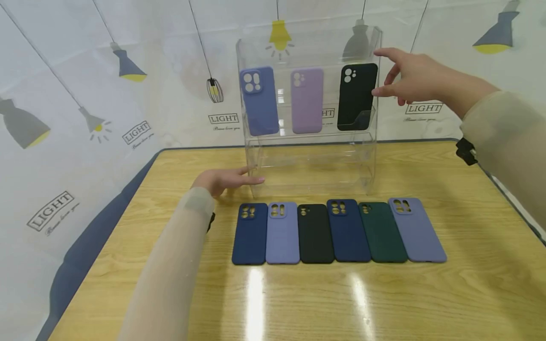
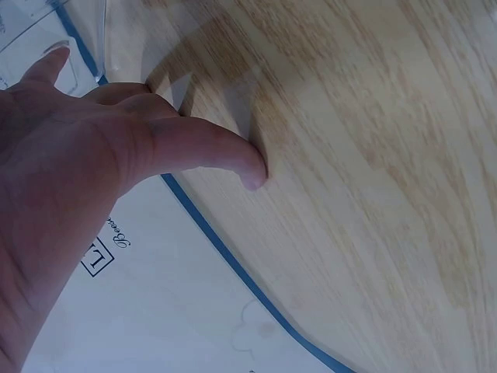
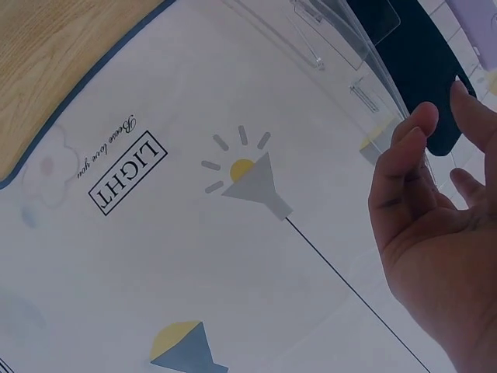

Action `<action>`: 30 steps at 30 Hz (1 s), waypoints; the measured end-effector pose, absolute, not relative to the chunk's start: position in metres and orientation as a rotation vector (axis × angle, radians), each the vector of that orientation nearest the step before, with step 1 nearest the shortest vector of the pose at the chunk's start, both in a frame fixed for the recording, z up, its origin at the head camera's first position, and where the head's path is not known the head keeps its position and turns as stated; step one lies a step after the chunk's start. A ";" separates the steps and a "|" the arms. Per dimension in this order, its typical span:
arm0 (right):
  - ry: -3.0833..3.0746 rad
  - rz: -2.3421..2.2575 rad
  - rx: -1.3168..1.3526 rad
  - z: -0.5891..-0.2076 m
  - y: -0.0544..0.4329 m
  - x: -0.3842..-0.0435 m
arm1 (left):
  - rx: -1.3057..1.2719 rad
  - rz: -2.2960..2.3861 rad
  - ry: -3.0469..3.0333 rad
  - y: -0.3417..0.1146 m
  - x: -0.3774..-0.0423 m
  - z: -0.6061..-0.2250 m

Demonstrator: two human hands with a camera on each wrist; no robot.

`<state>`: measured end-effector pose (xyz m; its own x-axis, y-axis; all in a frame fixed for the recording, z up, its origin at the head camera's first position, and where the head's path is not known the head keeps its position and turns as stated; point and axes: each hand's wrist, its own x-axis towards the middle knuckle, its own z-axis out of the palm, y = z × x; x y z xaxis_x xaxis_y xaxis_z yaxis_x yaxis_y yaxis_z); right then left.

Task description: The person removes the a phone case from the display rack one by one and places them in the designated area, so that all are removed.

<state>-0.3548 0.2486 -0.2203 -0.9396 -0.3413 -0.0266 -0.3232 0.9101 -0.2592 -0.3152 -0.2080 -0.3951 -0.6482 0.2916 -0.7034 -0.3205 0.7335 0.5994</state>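
Clear plastic display stand (image 1: 310,141), one, upright at the back of the wood-grain tabletop (image 1: 307,303); its upper tier carries three phone cases, namely a periwinkle case with raised camera surround (image 1: 261,106) at left, a lilac case (image 1: 307,106) at centre and a black case (image 1: 356,97) at right. Left hand (image 1: 228,181): at the stand's lower left corner, fingers spread, gripping nothing. Right hand (image 1: 411,78): at the stand's upper right edge, forefinger extended, thumb well apart from it beside the black case, remaining fingers bent; contact with that case cannot be told. Laid flat in front of the stand, one row of six further phone cases, left to right: navy (image 1: 250,239), periwinkle (image 1: 283,241), black (image 1: 316,237), navy (image 1: 350,237), dark green (image 1: 385,237), periwinkle (image 1: 420,237). Behind, a pale backdrop (image 1: 170,61) printed with hanging lamps and the word LIGHT.
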 end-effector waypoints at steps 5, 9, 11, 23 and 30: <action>2.982 -0.383 -0.499 -0.219 0.243 -0.355 | -0.035 0.932 2.086 -0.208 -0.314 -0.395; 2.971 -0.360 -0.486 -0.221 0.242 -0.355 | -0.039 0.943 2.085 -0.208 -0.313 -0.395; 2.967 -0.350 -0.496 -0.222 0.241 -0.355 | -0.041 0.940 2.087 -0.208 -0.313 -0.394; 3.053 -0.394 -0.578 -0.230 0.234 -0.353 | -0.040 0.931 2.086 -0.210 -0.313 -0.395; 3.046 -0.461 -0.629 -0.232 0.224 -0.349 | -0.031 0.937 2.087 -0.209 -0.313 -0.395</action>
<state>-0.3487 0.2243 -0.2315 -0.9199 -0.3872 0.0617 -0.3881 0.8769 -0.2836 -0.3131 -0.2089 -0.3953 -0.6567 0.2884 -0.6968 -0.3288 0.7220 0.6088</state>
